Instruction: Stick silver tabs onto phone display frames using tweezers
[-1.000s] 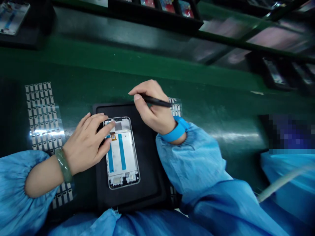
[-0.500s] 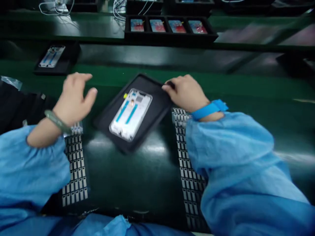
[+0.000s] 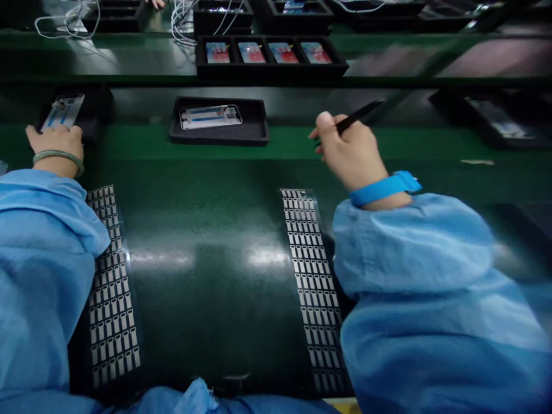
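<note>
At the far left, my left hand [image 3: 58, 148] is at the near edge of a black tray [image 3: 95, 112], its fingers curled over that edge. A silver phone frame [image 3: 64, 110] with blue strips lies in this tray; my fingers cover its near end. My right hand [image 3: 351, 148] is raised above the bench at the right, closed around a slim black pen-like tool [image 3: 360, 115]; its exact kind is unclear. Between the hands, farther back, a second black tray [image 3: 252, 122] holds another phone frame [image 3: 211, 117] lying crosswise, touched by neither hand.
Sheets of small pale labels lie at left [image 3: 112, 287] and right [image 3: 313, 276] on the green bench [image 3: 207, 299]. A black holder [image 3: 276, 68] with several red-and-blue screens stands on the back ledge, near white cables [image 3: 183, 23]. Another tray [image 3: 457, 115] is at far right.
The middle tray with its phone frame has gone back and turned lengthwise, and my right hand has let go of it. My left hand has moved left to the other tray. The view has shifted.
</note>
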A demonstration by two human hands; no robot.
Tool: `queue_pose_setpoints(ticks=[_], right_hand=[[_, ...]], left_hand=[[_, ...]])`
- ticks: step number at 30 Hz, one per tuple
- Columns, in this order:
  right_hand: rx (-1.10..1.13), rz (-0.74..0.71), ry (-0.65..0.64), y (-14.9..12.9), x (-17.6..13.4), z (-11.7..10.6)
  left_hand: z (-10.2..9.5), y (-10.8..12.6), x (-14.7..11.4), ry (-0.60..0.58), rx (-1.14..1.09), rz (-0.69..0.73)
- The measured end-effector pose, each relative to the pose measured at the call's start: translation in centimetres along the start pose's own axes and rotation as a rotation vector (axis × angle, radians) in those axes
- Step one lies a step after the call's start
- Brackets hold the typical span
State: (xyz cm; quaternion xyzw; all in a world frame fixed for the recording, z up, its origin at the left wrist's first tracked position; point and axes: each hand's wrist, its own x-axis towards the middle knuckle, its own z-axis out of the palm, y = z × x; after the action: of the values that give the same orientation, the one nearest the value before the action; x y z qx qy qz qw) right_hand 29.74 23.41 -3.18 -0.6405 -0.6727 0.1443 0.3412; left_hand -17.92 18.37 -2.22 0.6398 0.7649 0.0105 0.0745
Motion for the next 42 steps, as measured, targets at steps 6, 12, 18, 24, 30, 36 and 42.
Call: queue_pose_setpoints(ticks=[6,12,18,24,30,36,42], right_hand=[[0.577,0.233,-0.093,2.8,-5.8,-4.2],[0.73,0.288,-0.141,4.4,-10.8,-5.7],[0.793,0.403,-0.166,4.9,-13.4,-5.7],[0.879,0.414,-0.089,6.5,-11.8,-4.7],[0.835,0.444,-0.004,7.3,-6.9,-2.6],[0.722,0.575,-0.085,8.6,-3.3,-1.1],[0.75,0.597,-0.16,8.3,-3.0,-1.0]], left_hand=[[-1.2,7.3,-4.3,0.144,0.149,0.018],[-2.7,14.9,-9.3,0.143,0.492,0.279],[-1.4,20.2,-15.6,0.088,0.612,0.603],[2.9,25.6,-23.4,-0.128,0.378,0.886],[4.4,30.1,-27.3,-0.298,0.137,1.063],[5.3,33.9,-19.7,-0.151,-0.021,1.051],[8.2,34.6,-14.6,-0.154,-0.052,1.02]])
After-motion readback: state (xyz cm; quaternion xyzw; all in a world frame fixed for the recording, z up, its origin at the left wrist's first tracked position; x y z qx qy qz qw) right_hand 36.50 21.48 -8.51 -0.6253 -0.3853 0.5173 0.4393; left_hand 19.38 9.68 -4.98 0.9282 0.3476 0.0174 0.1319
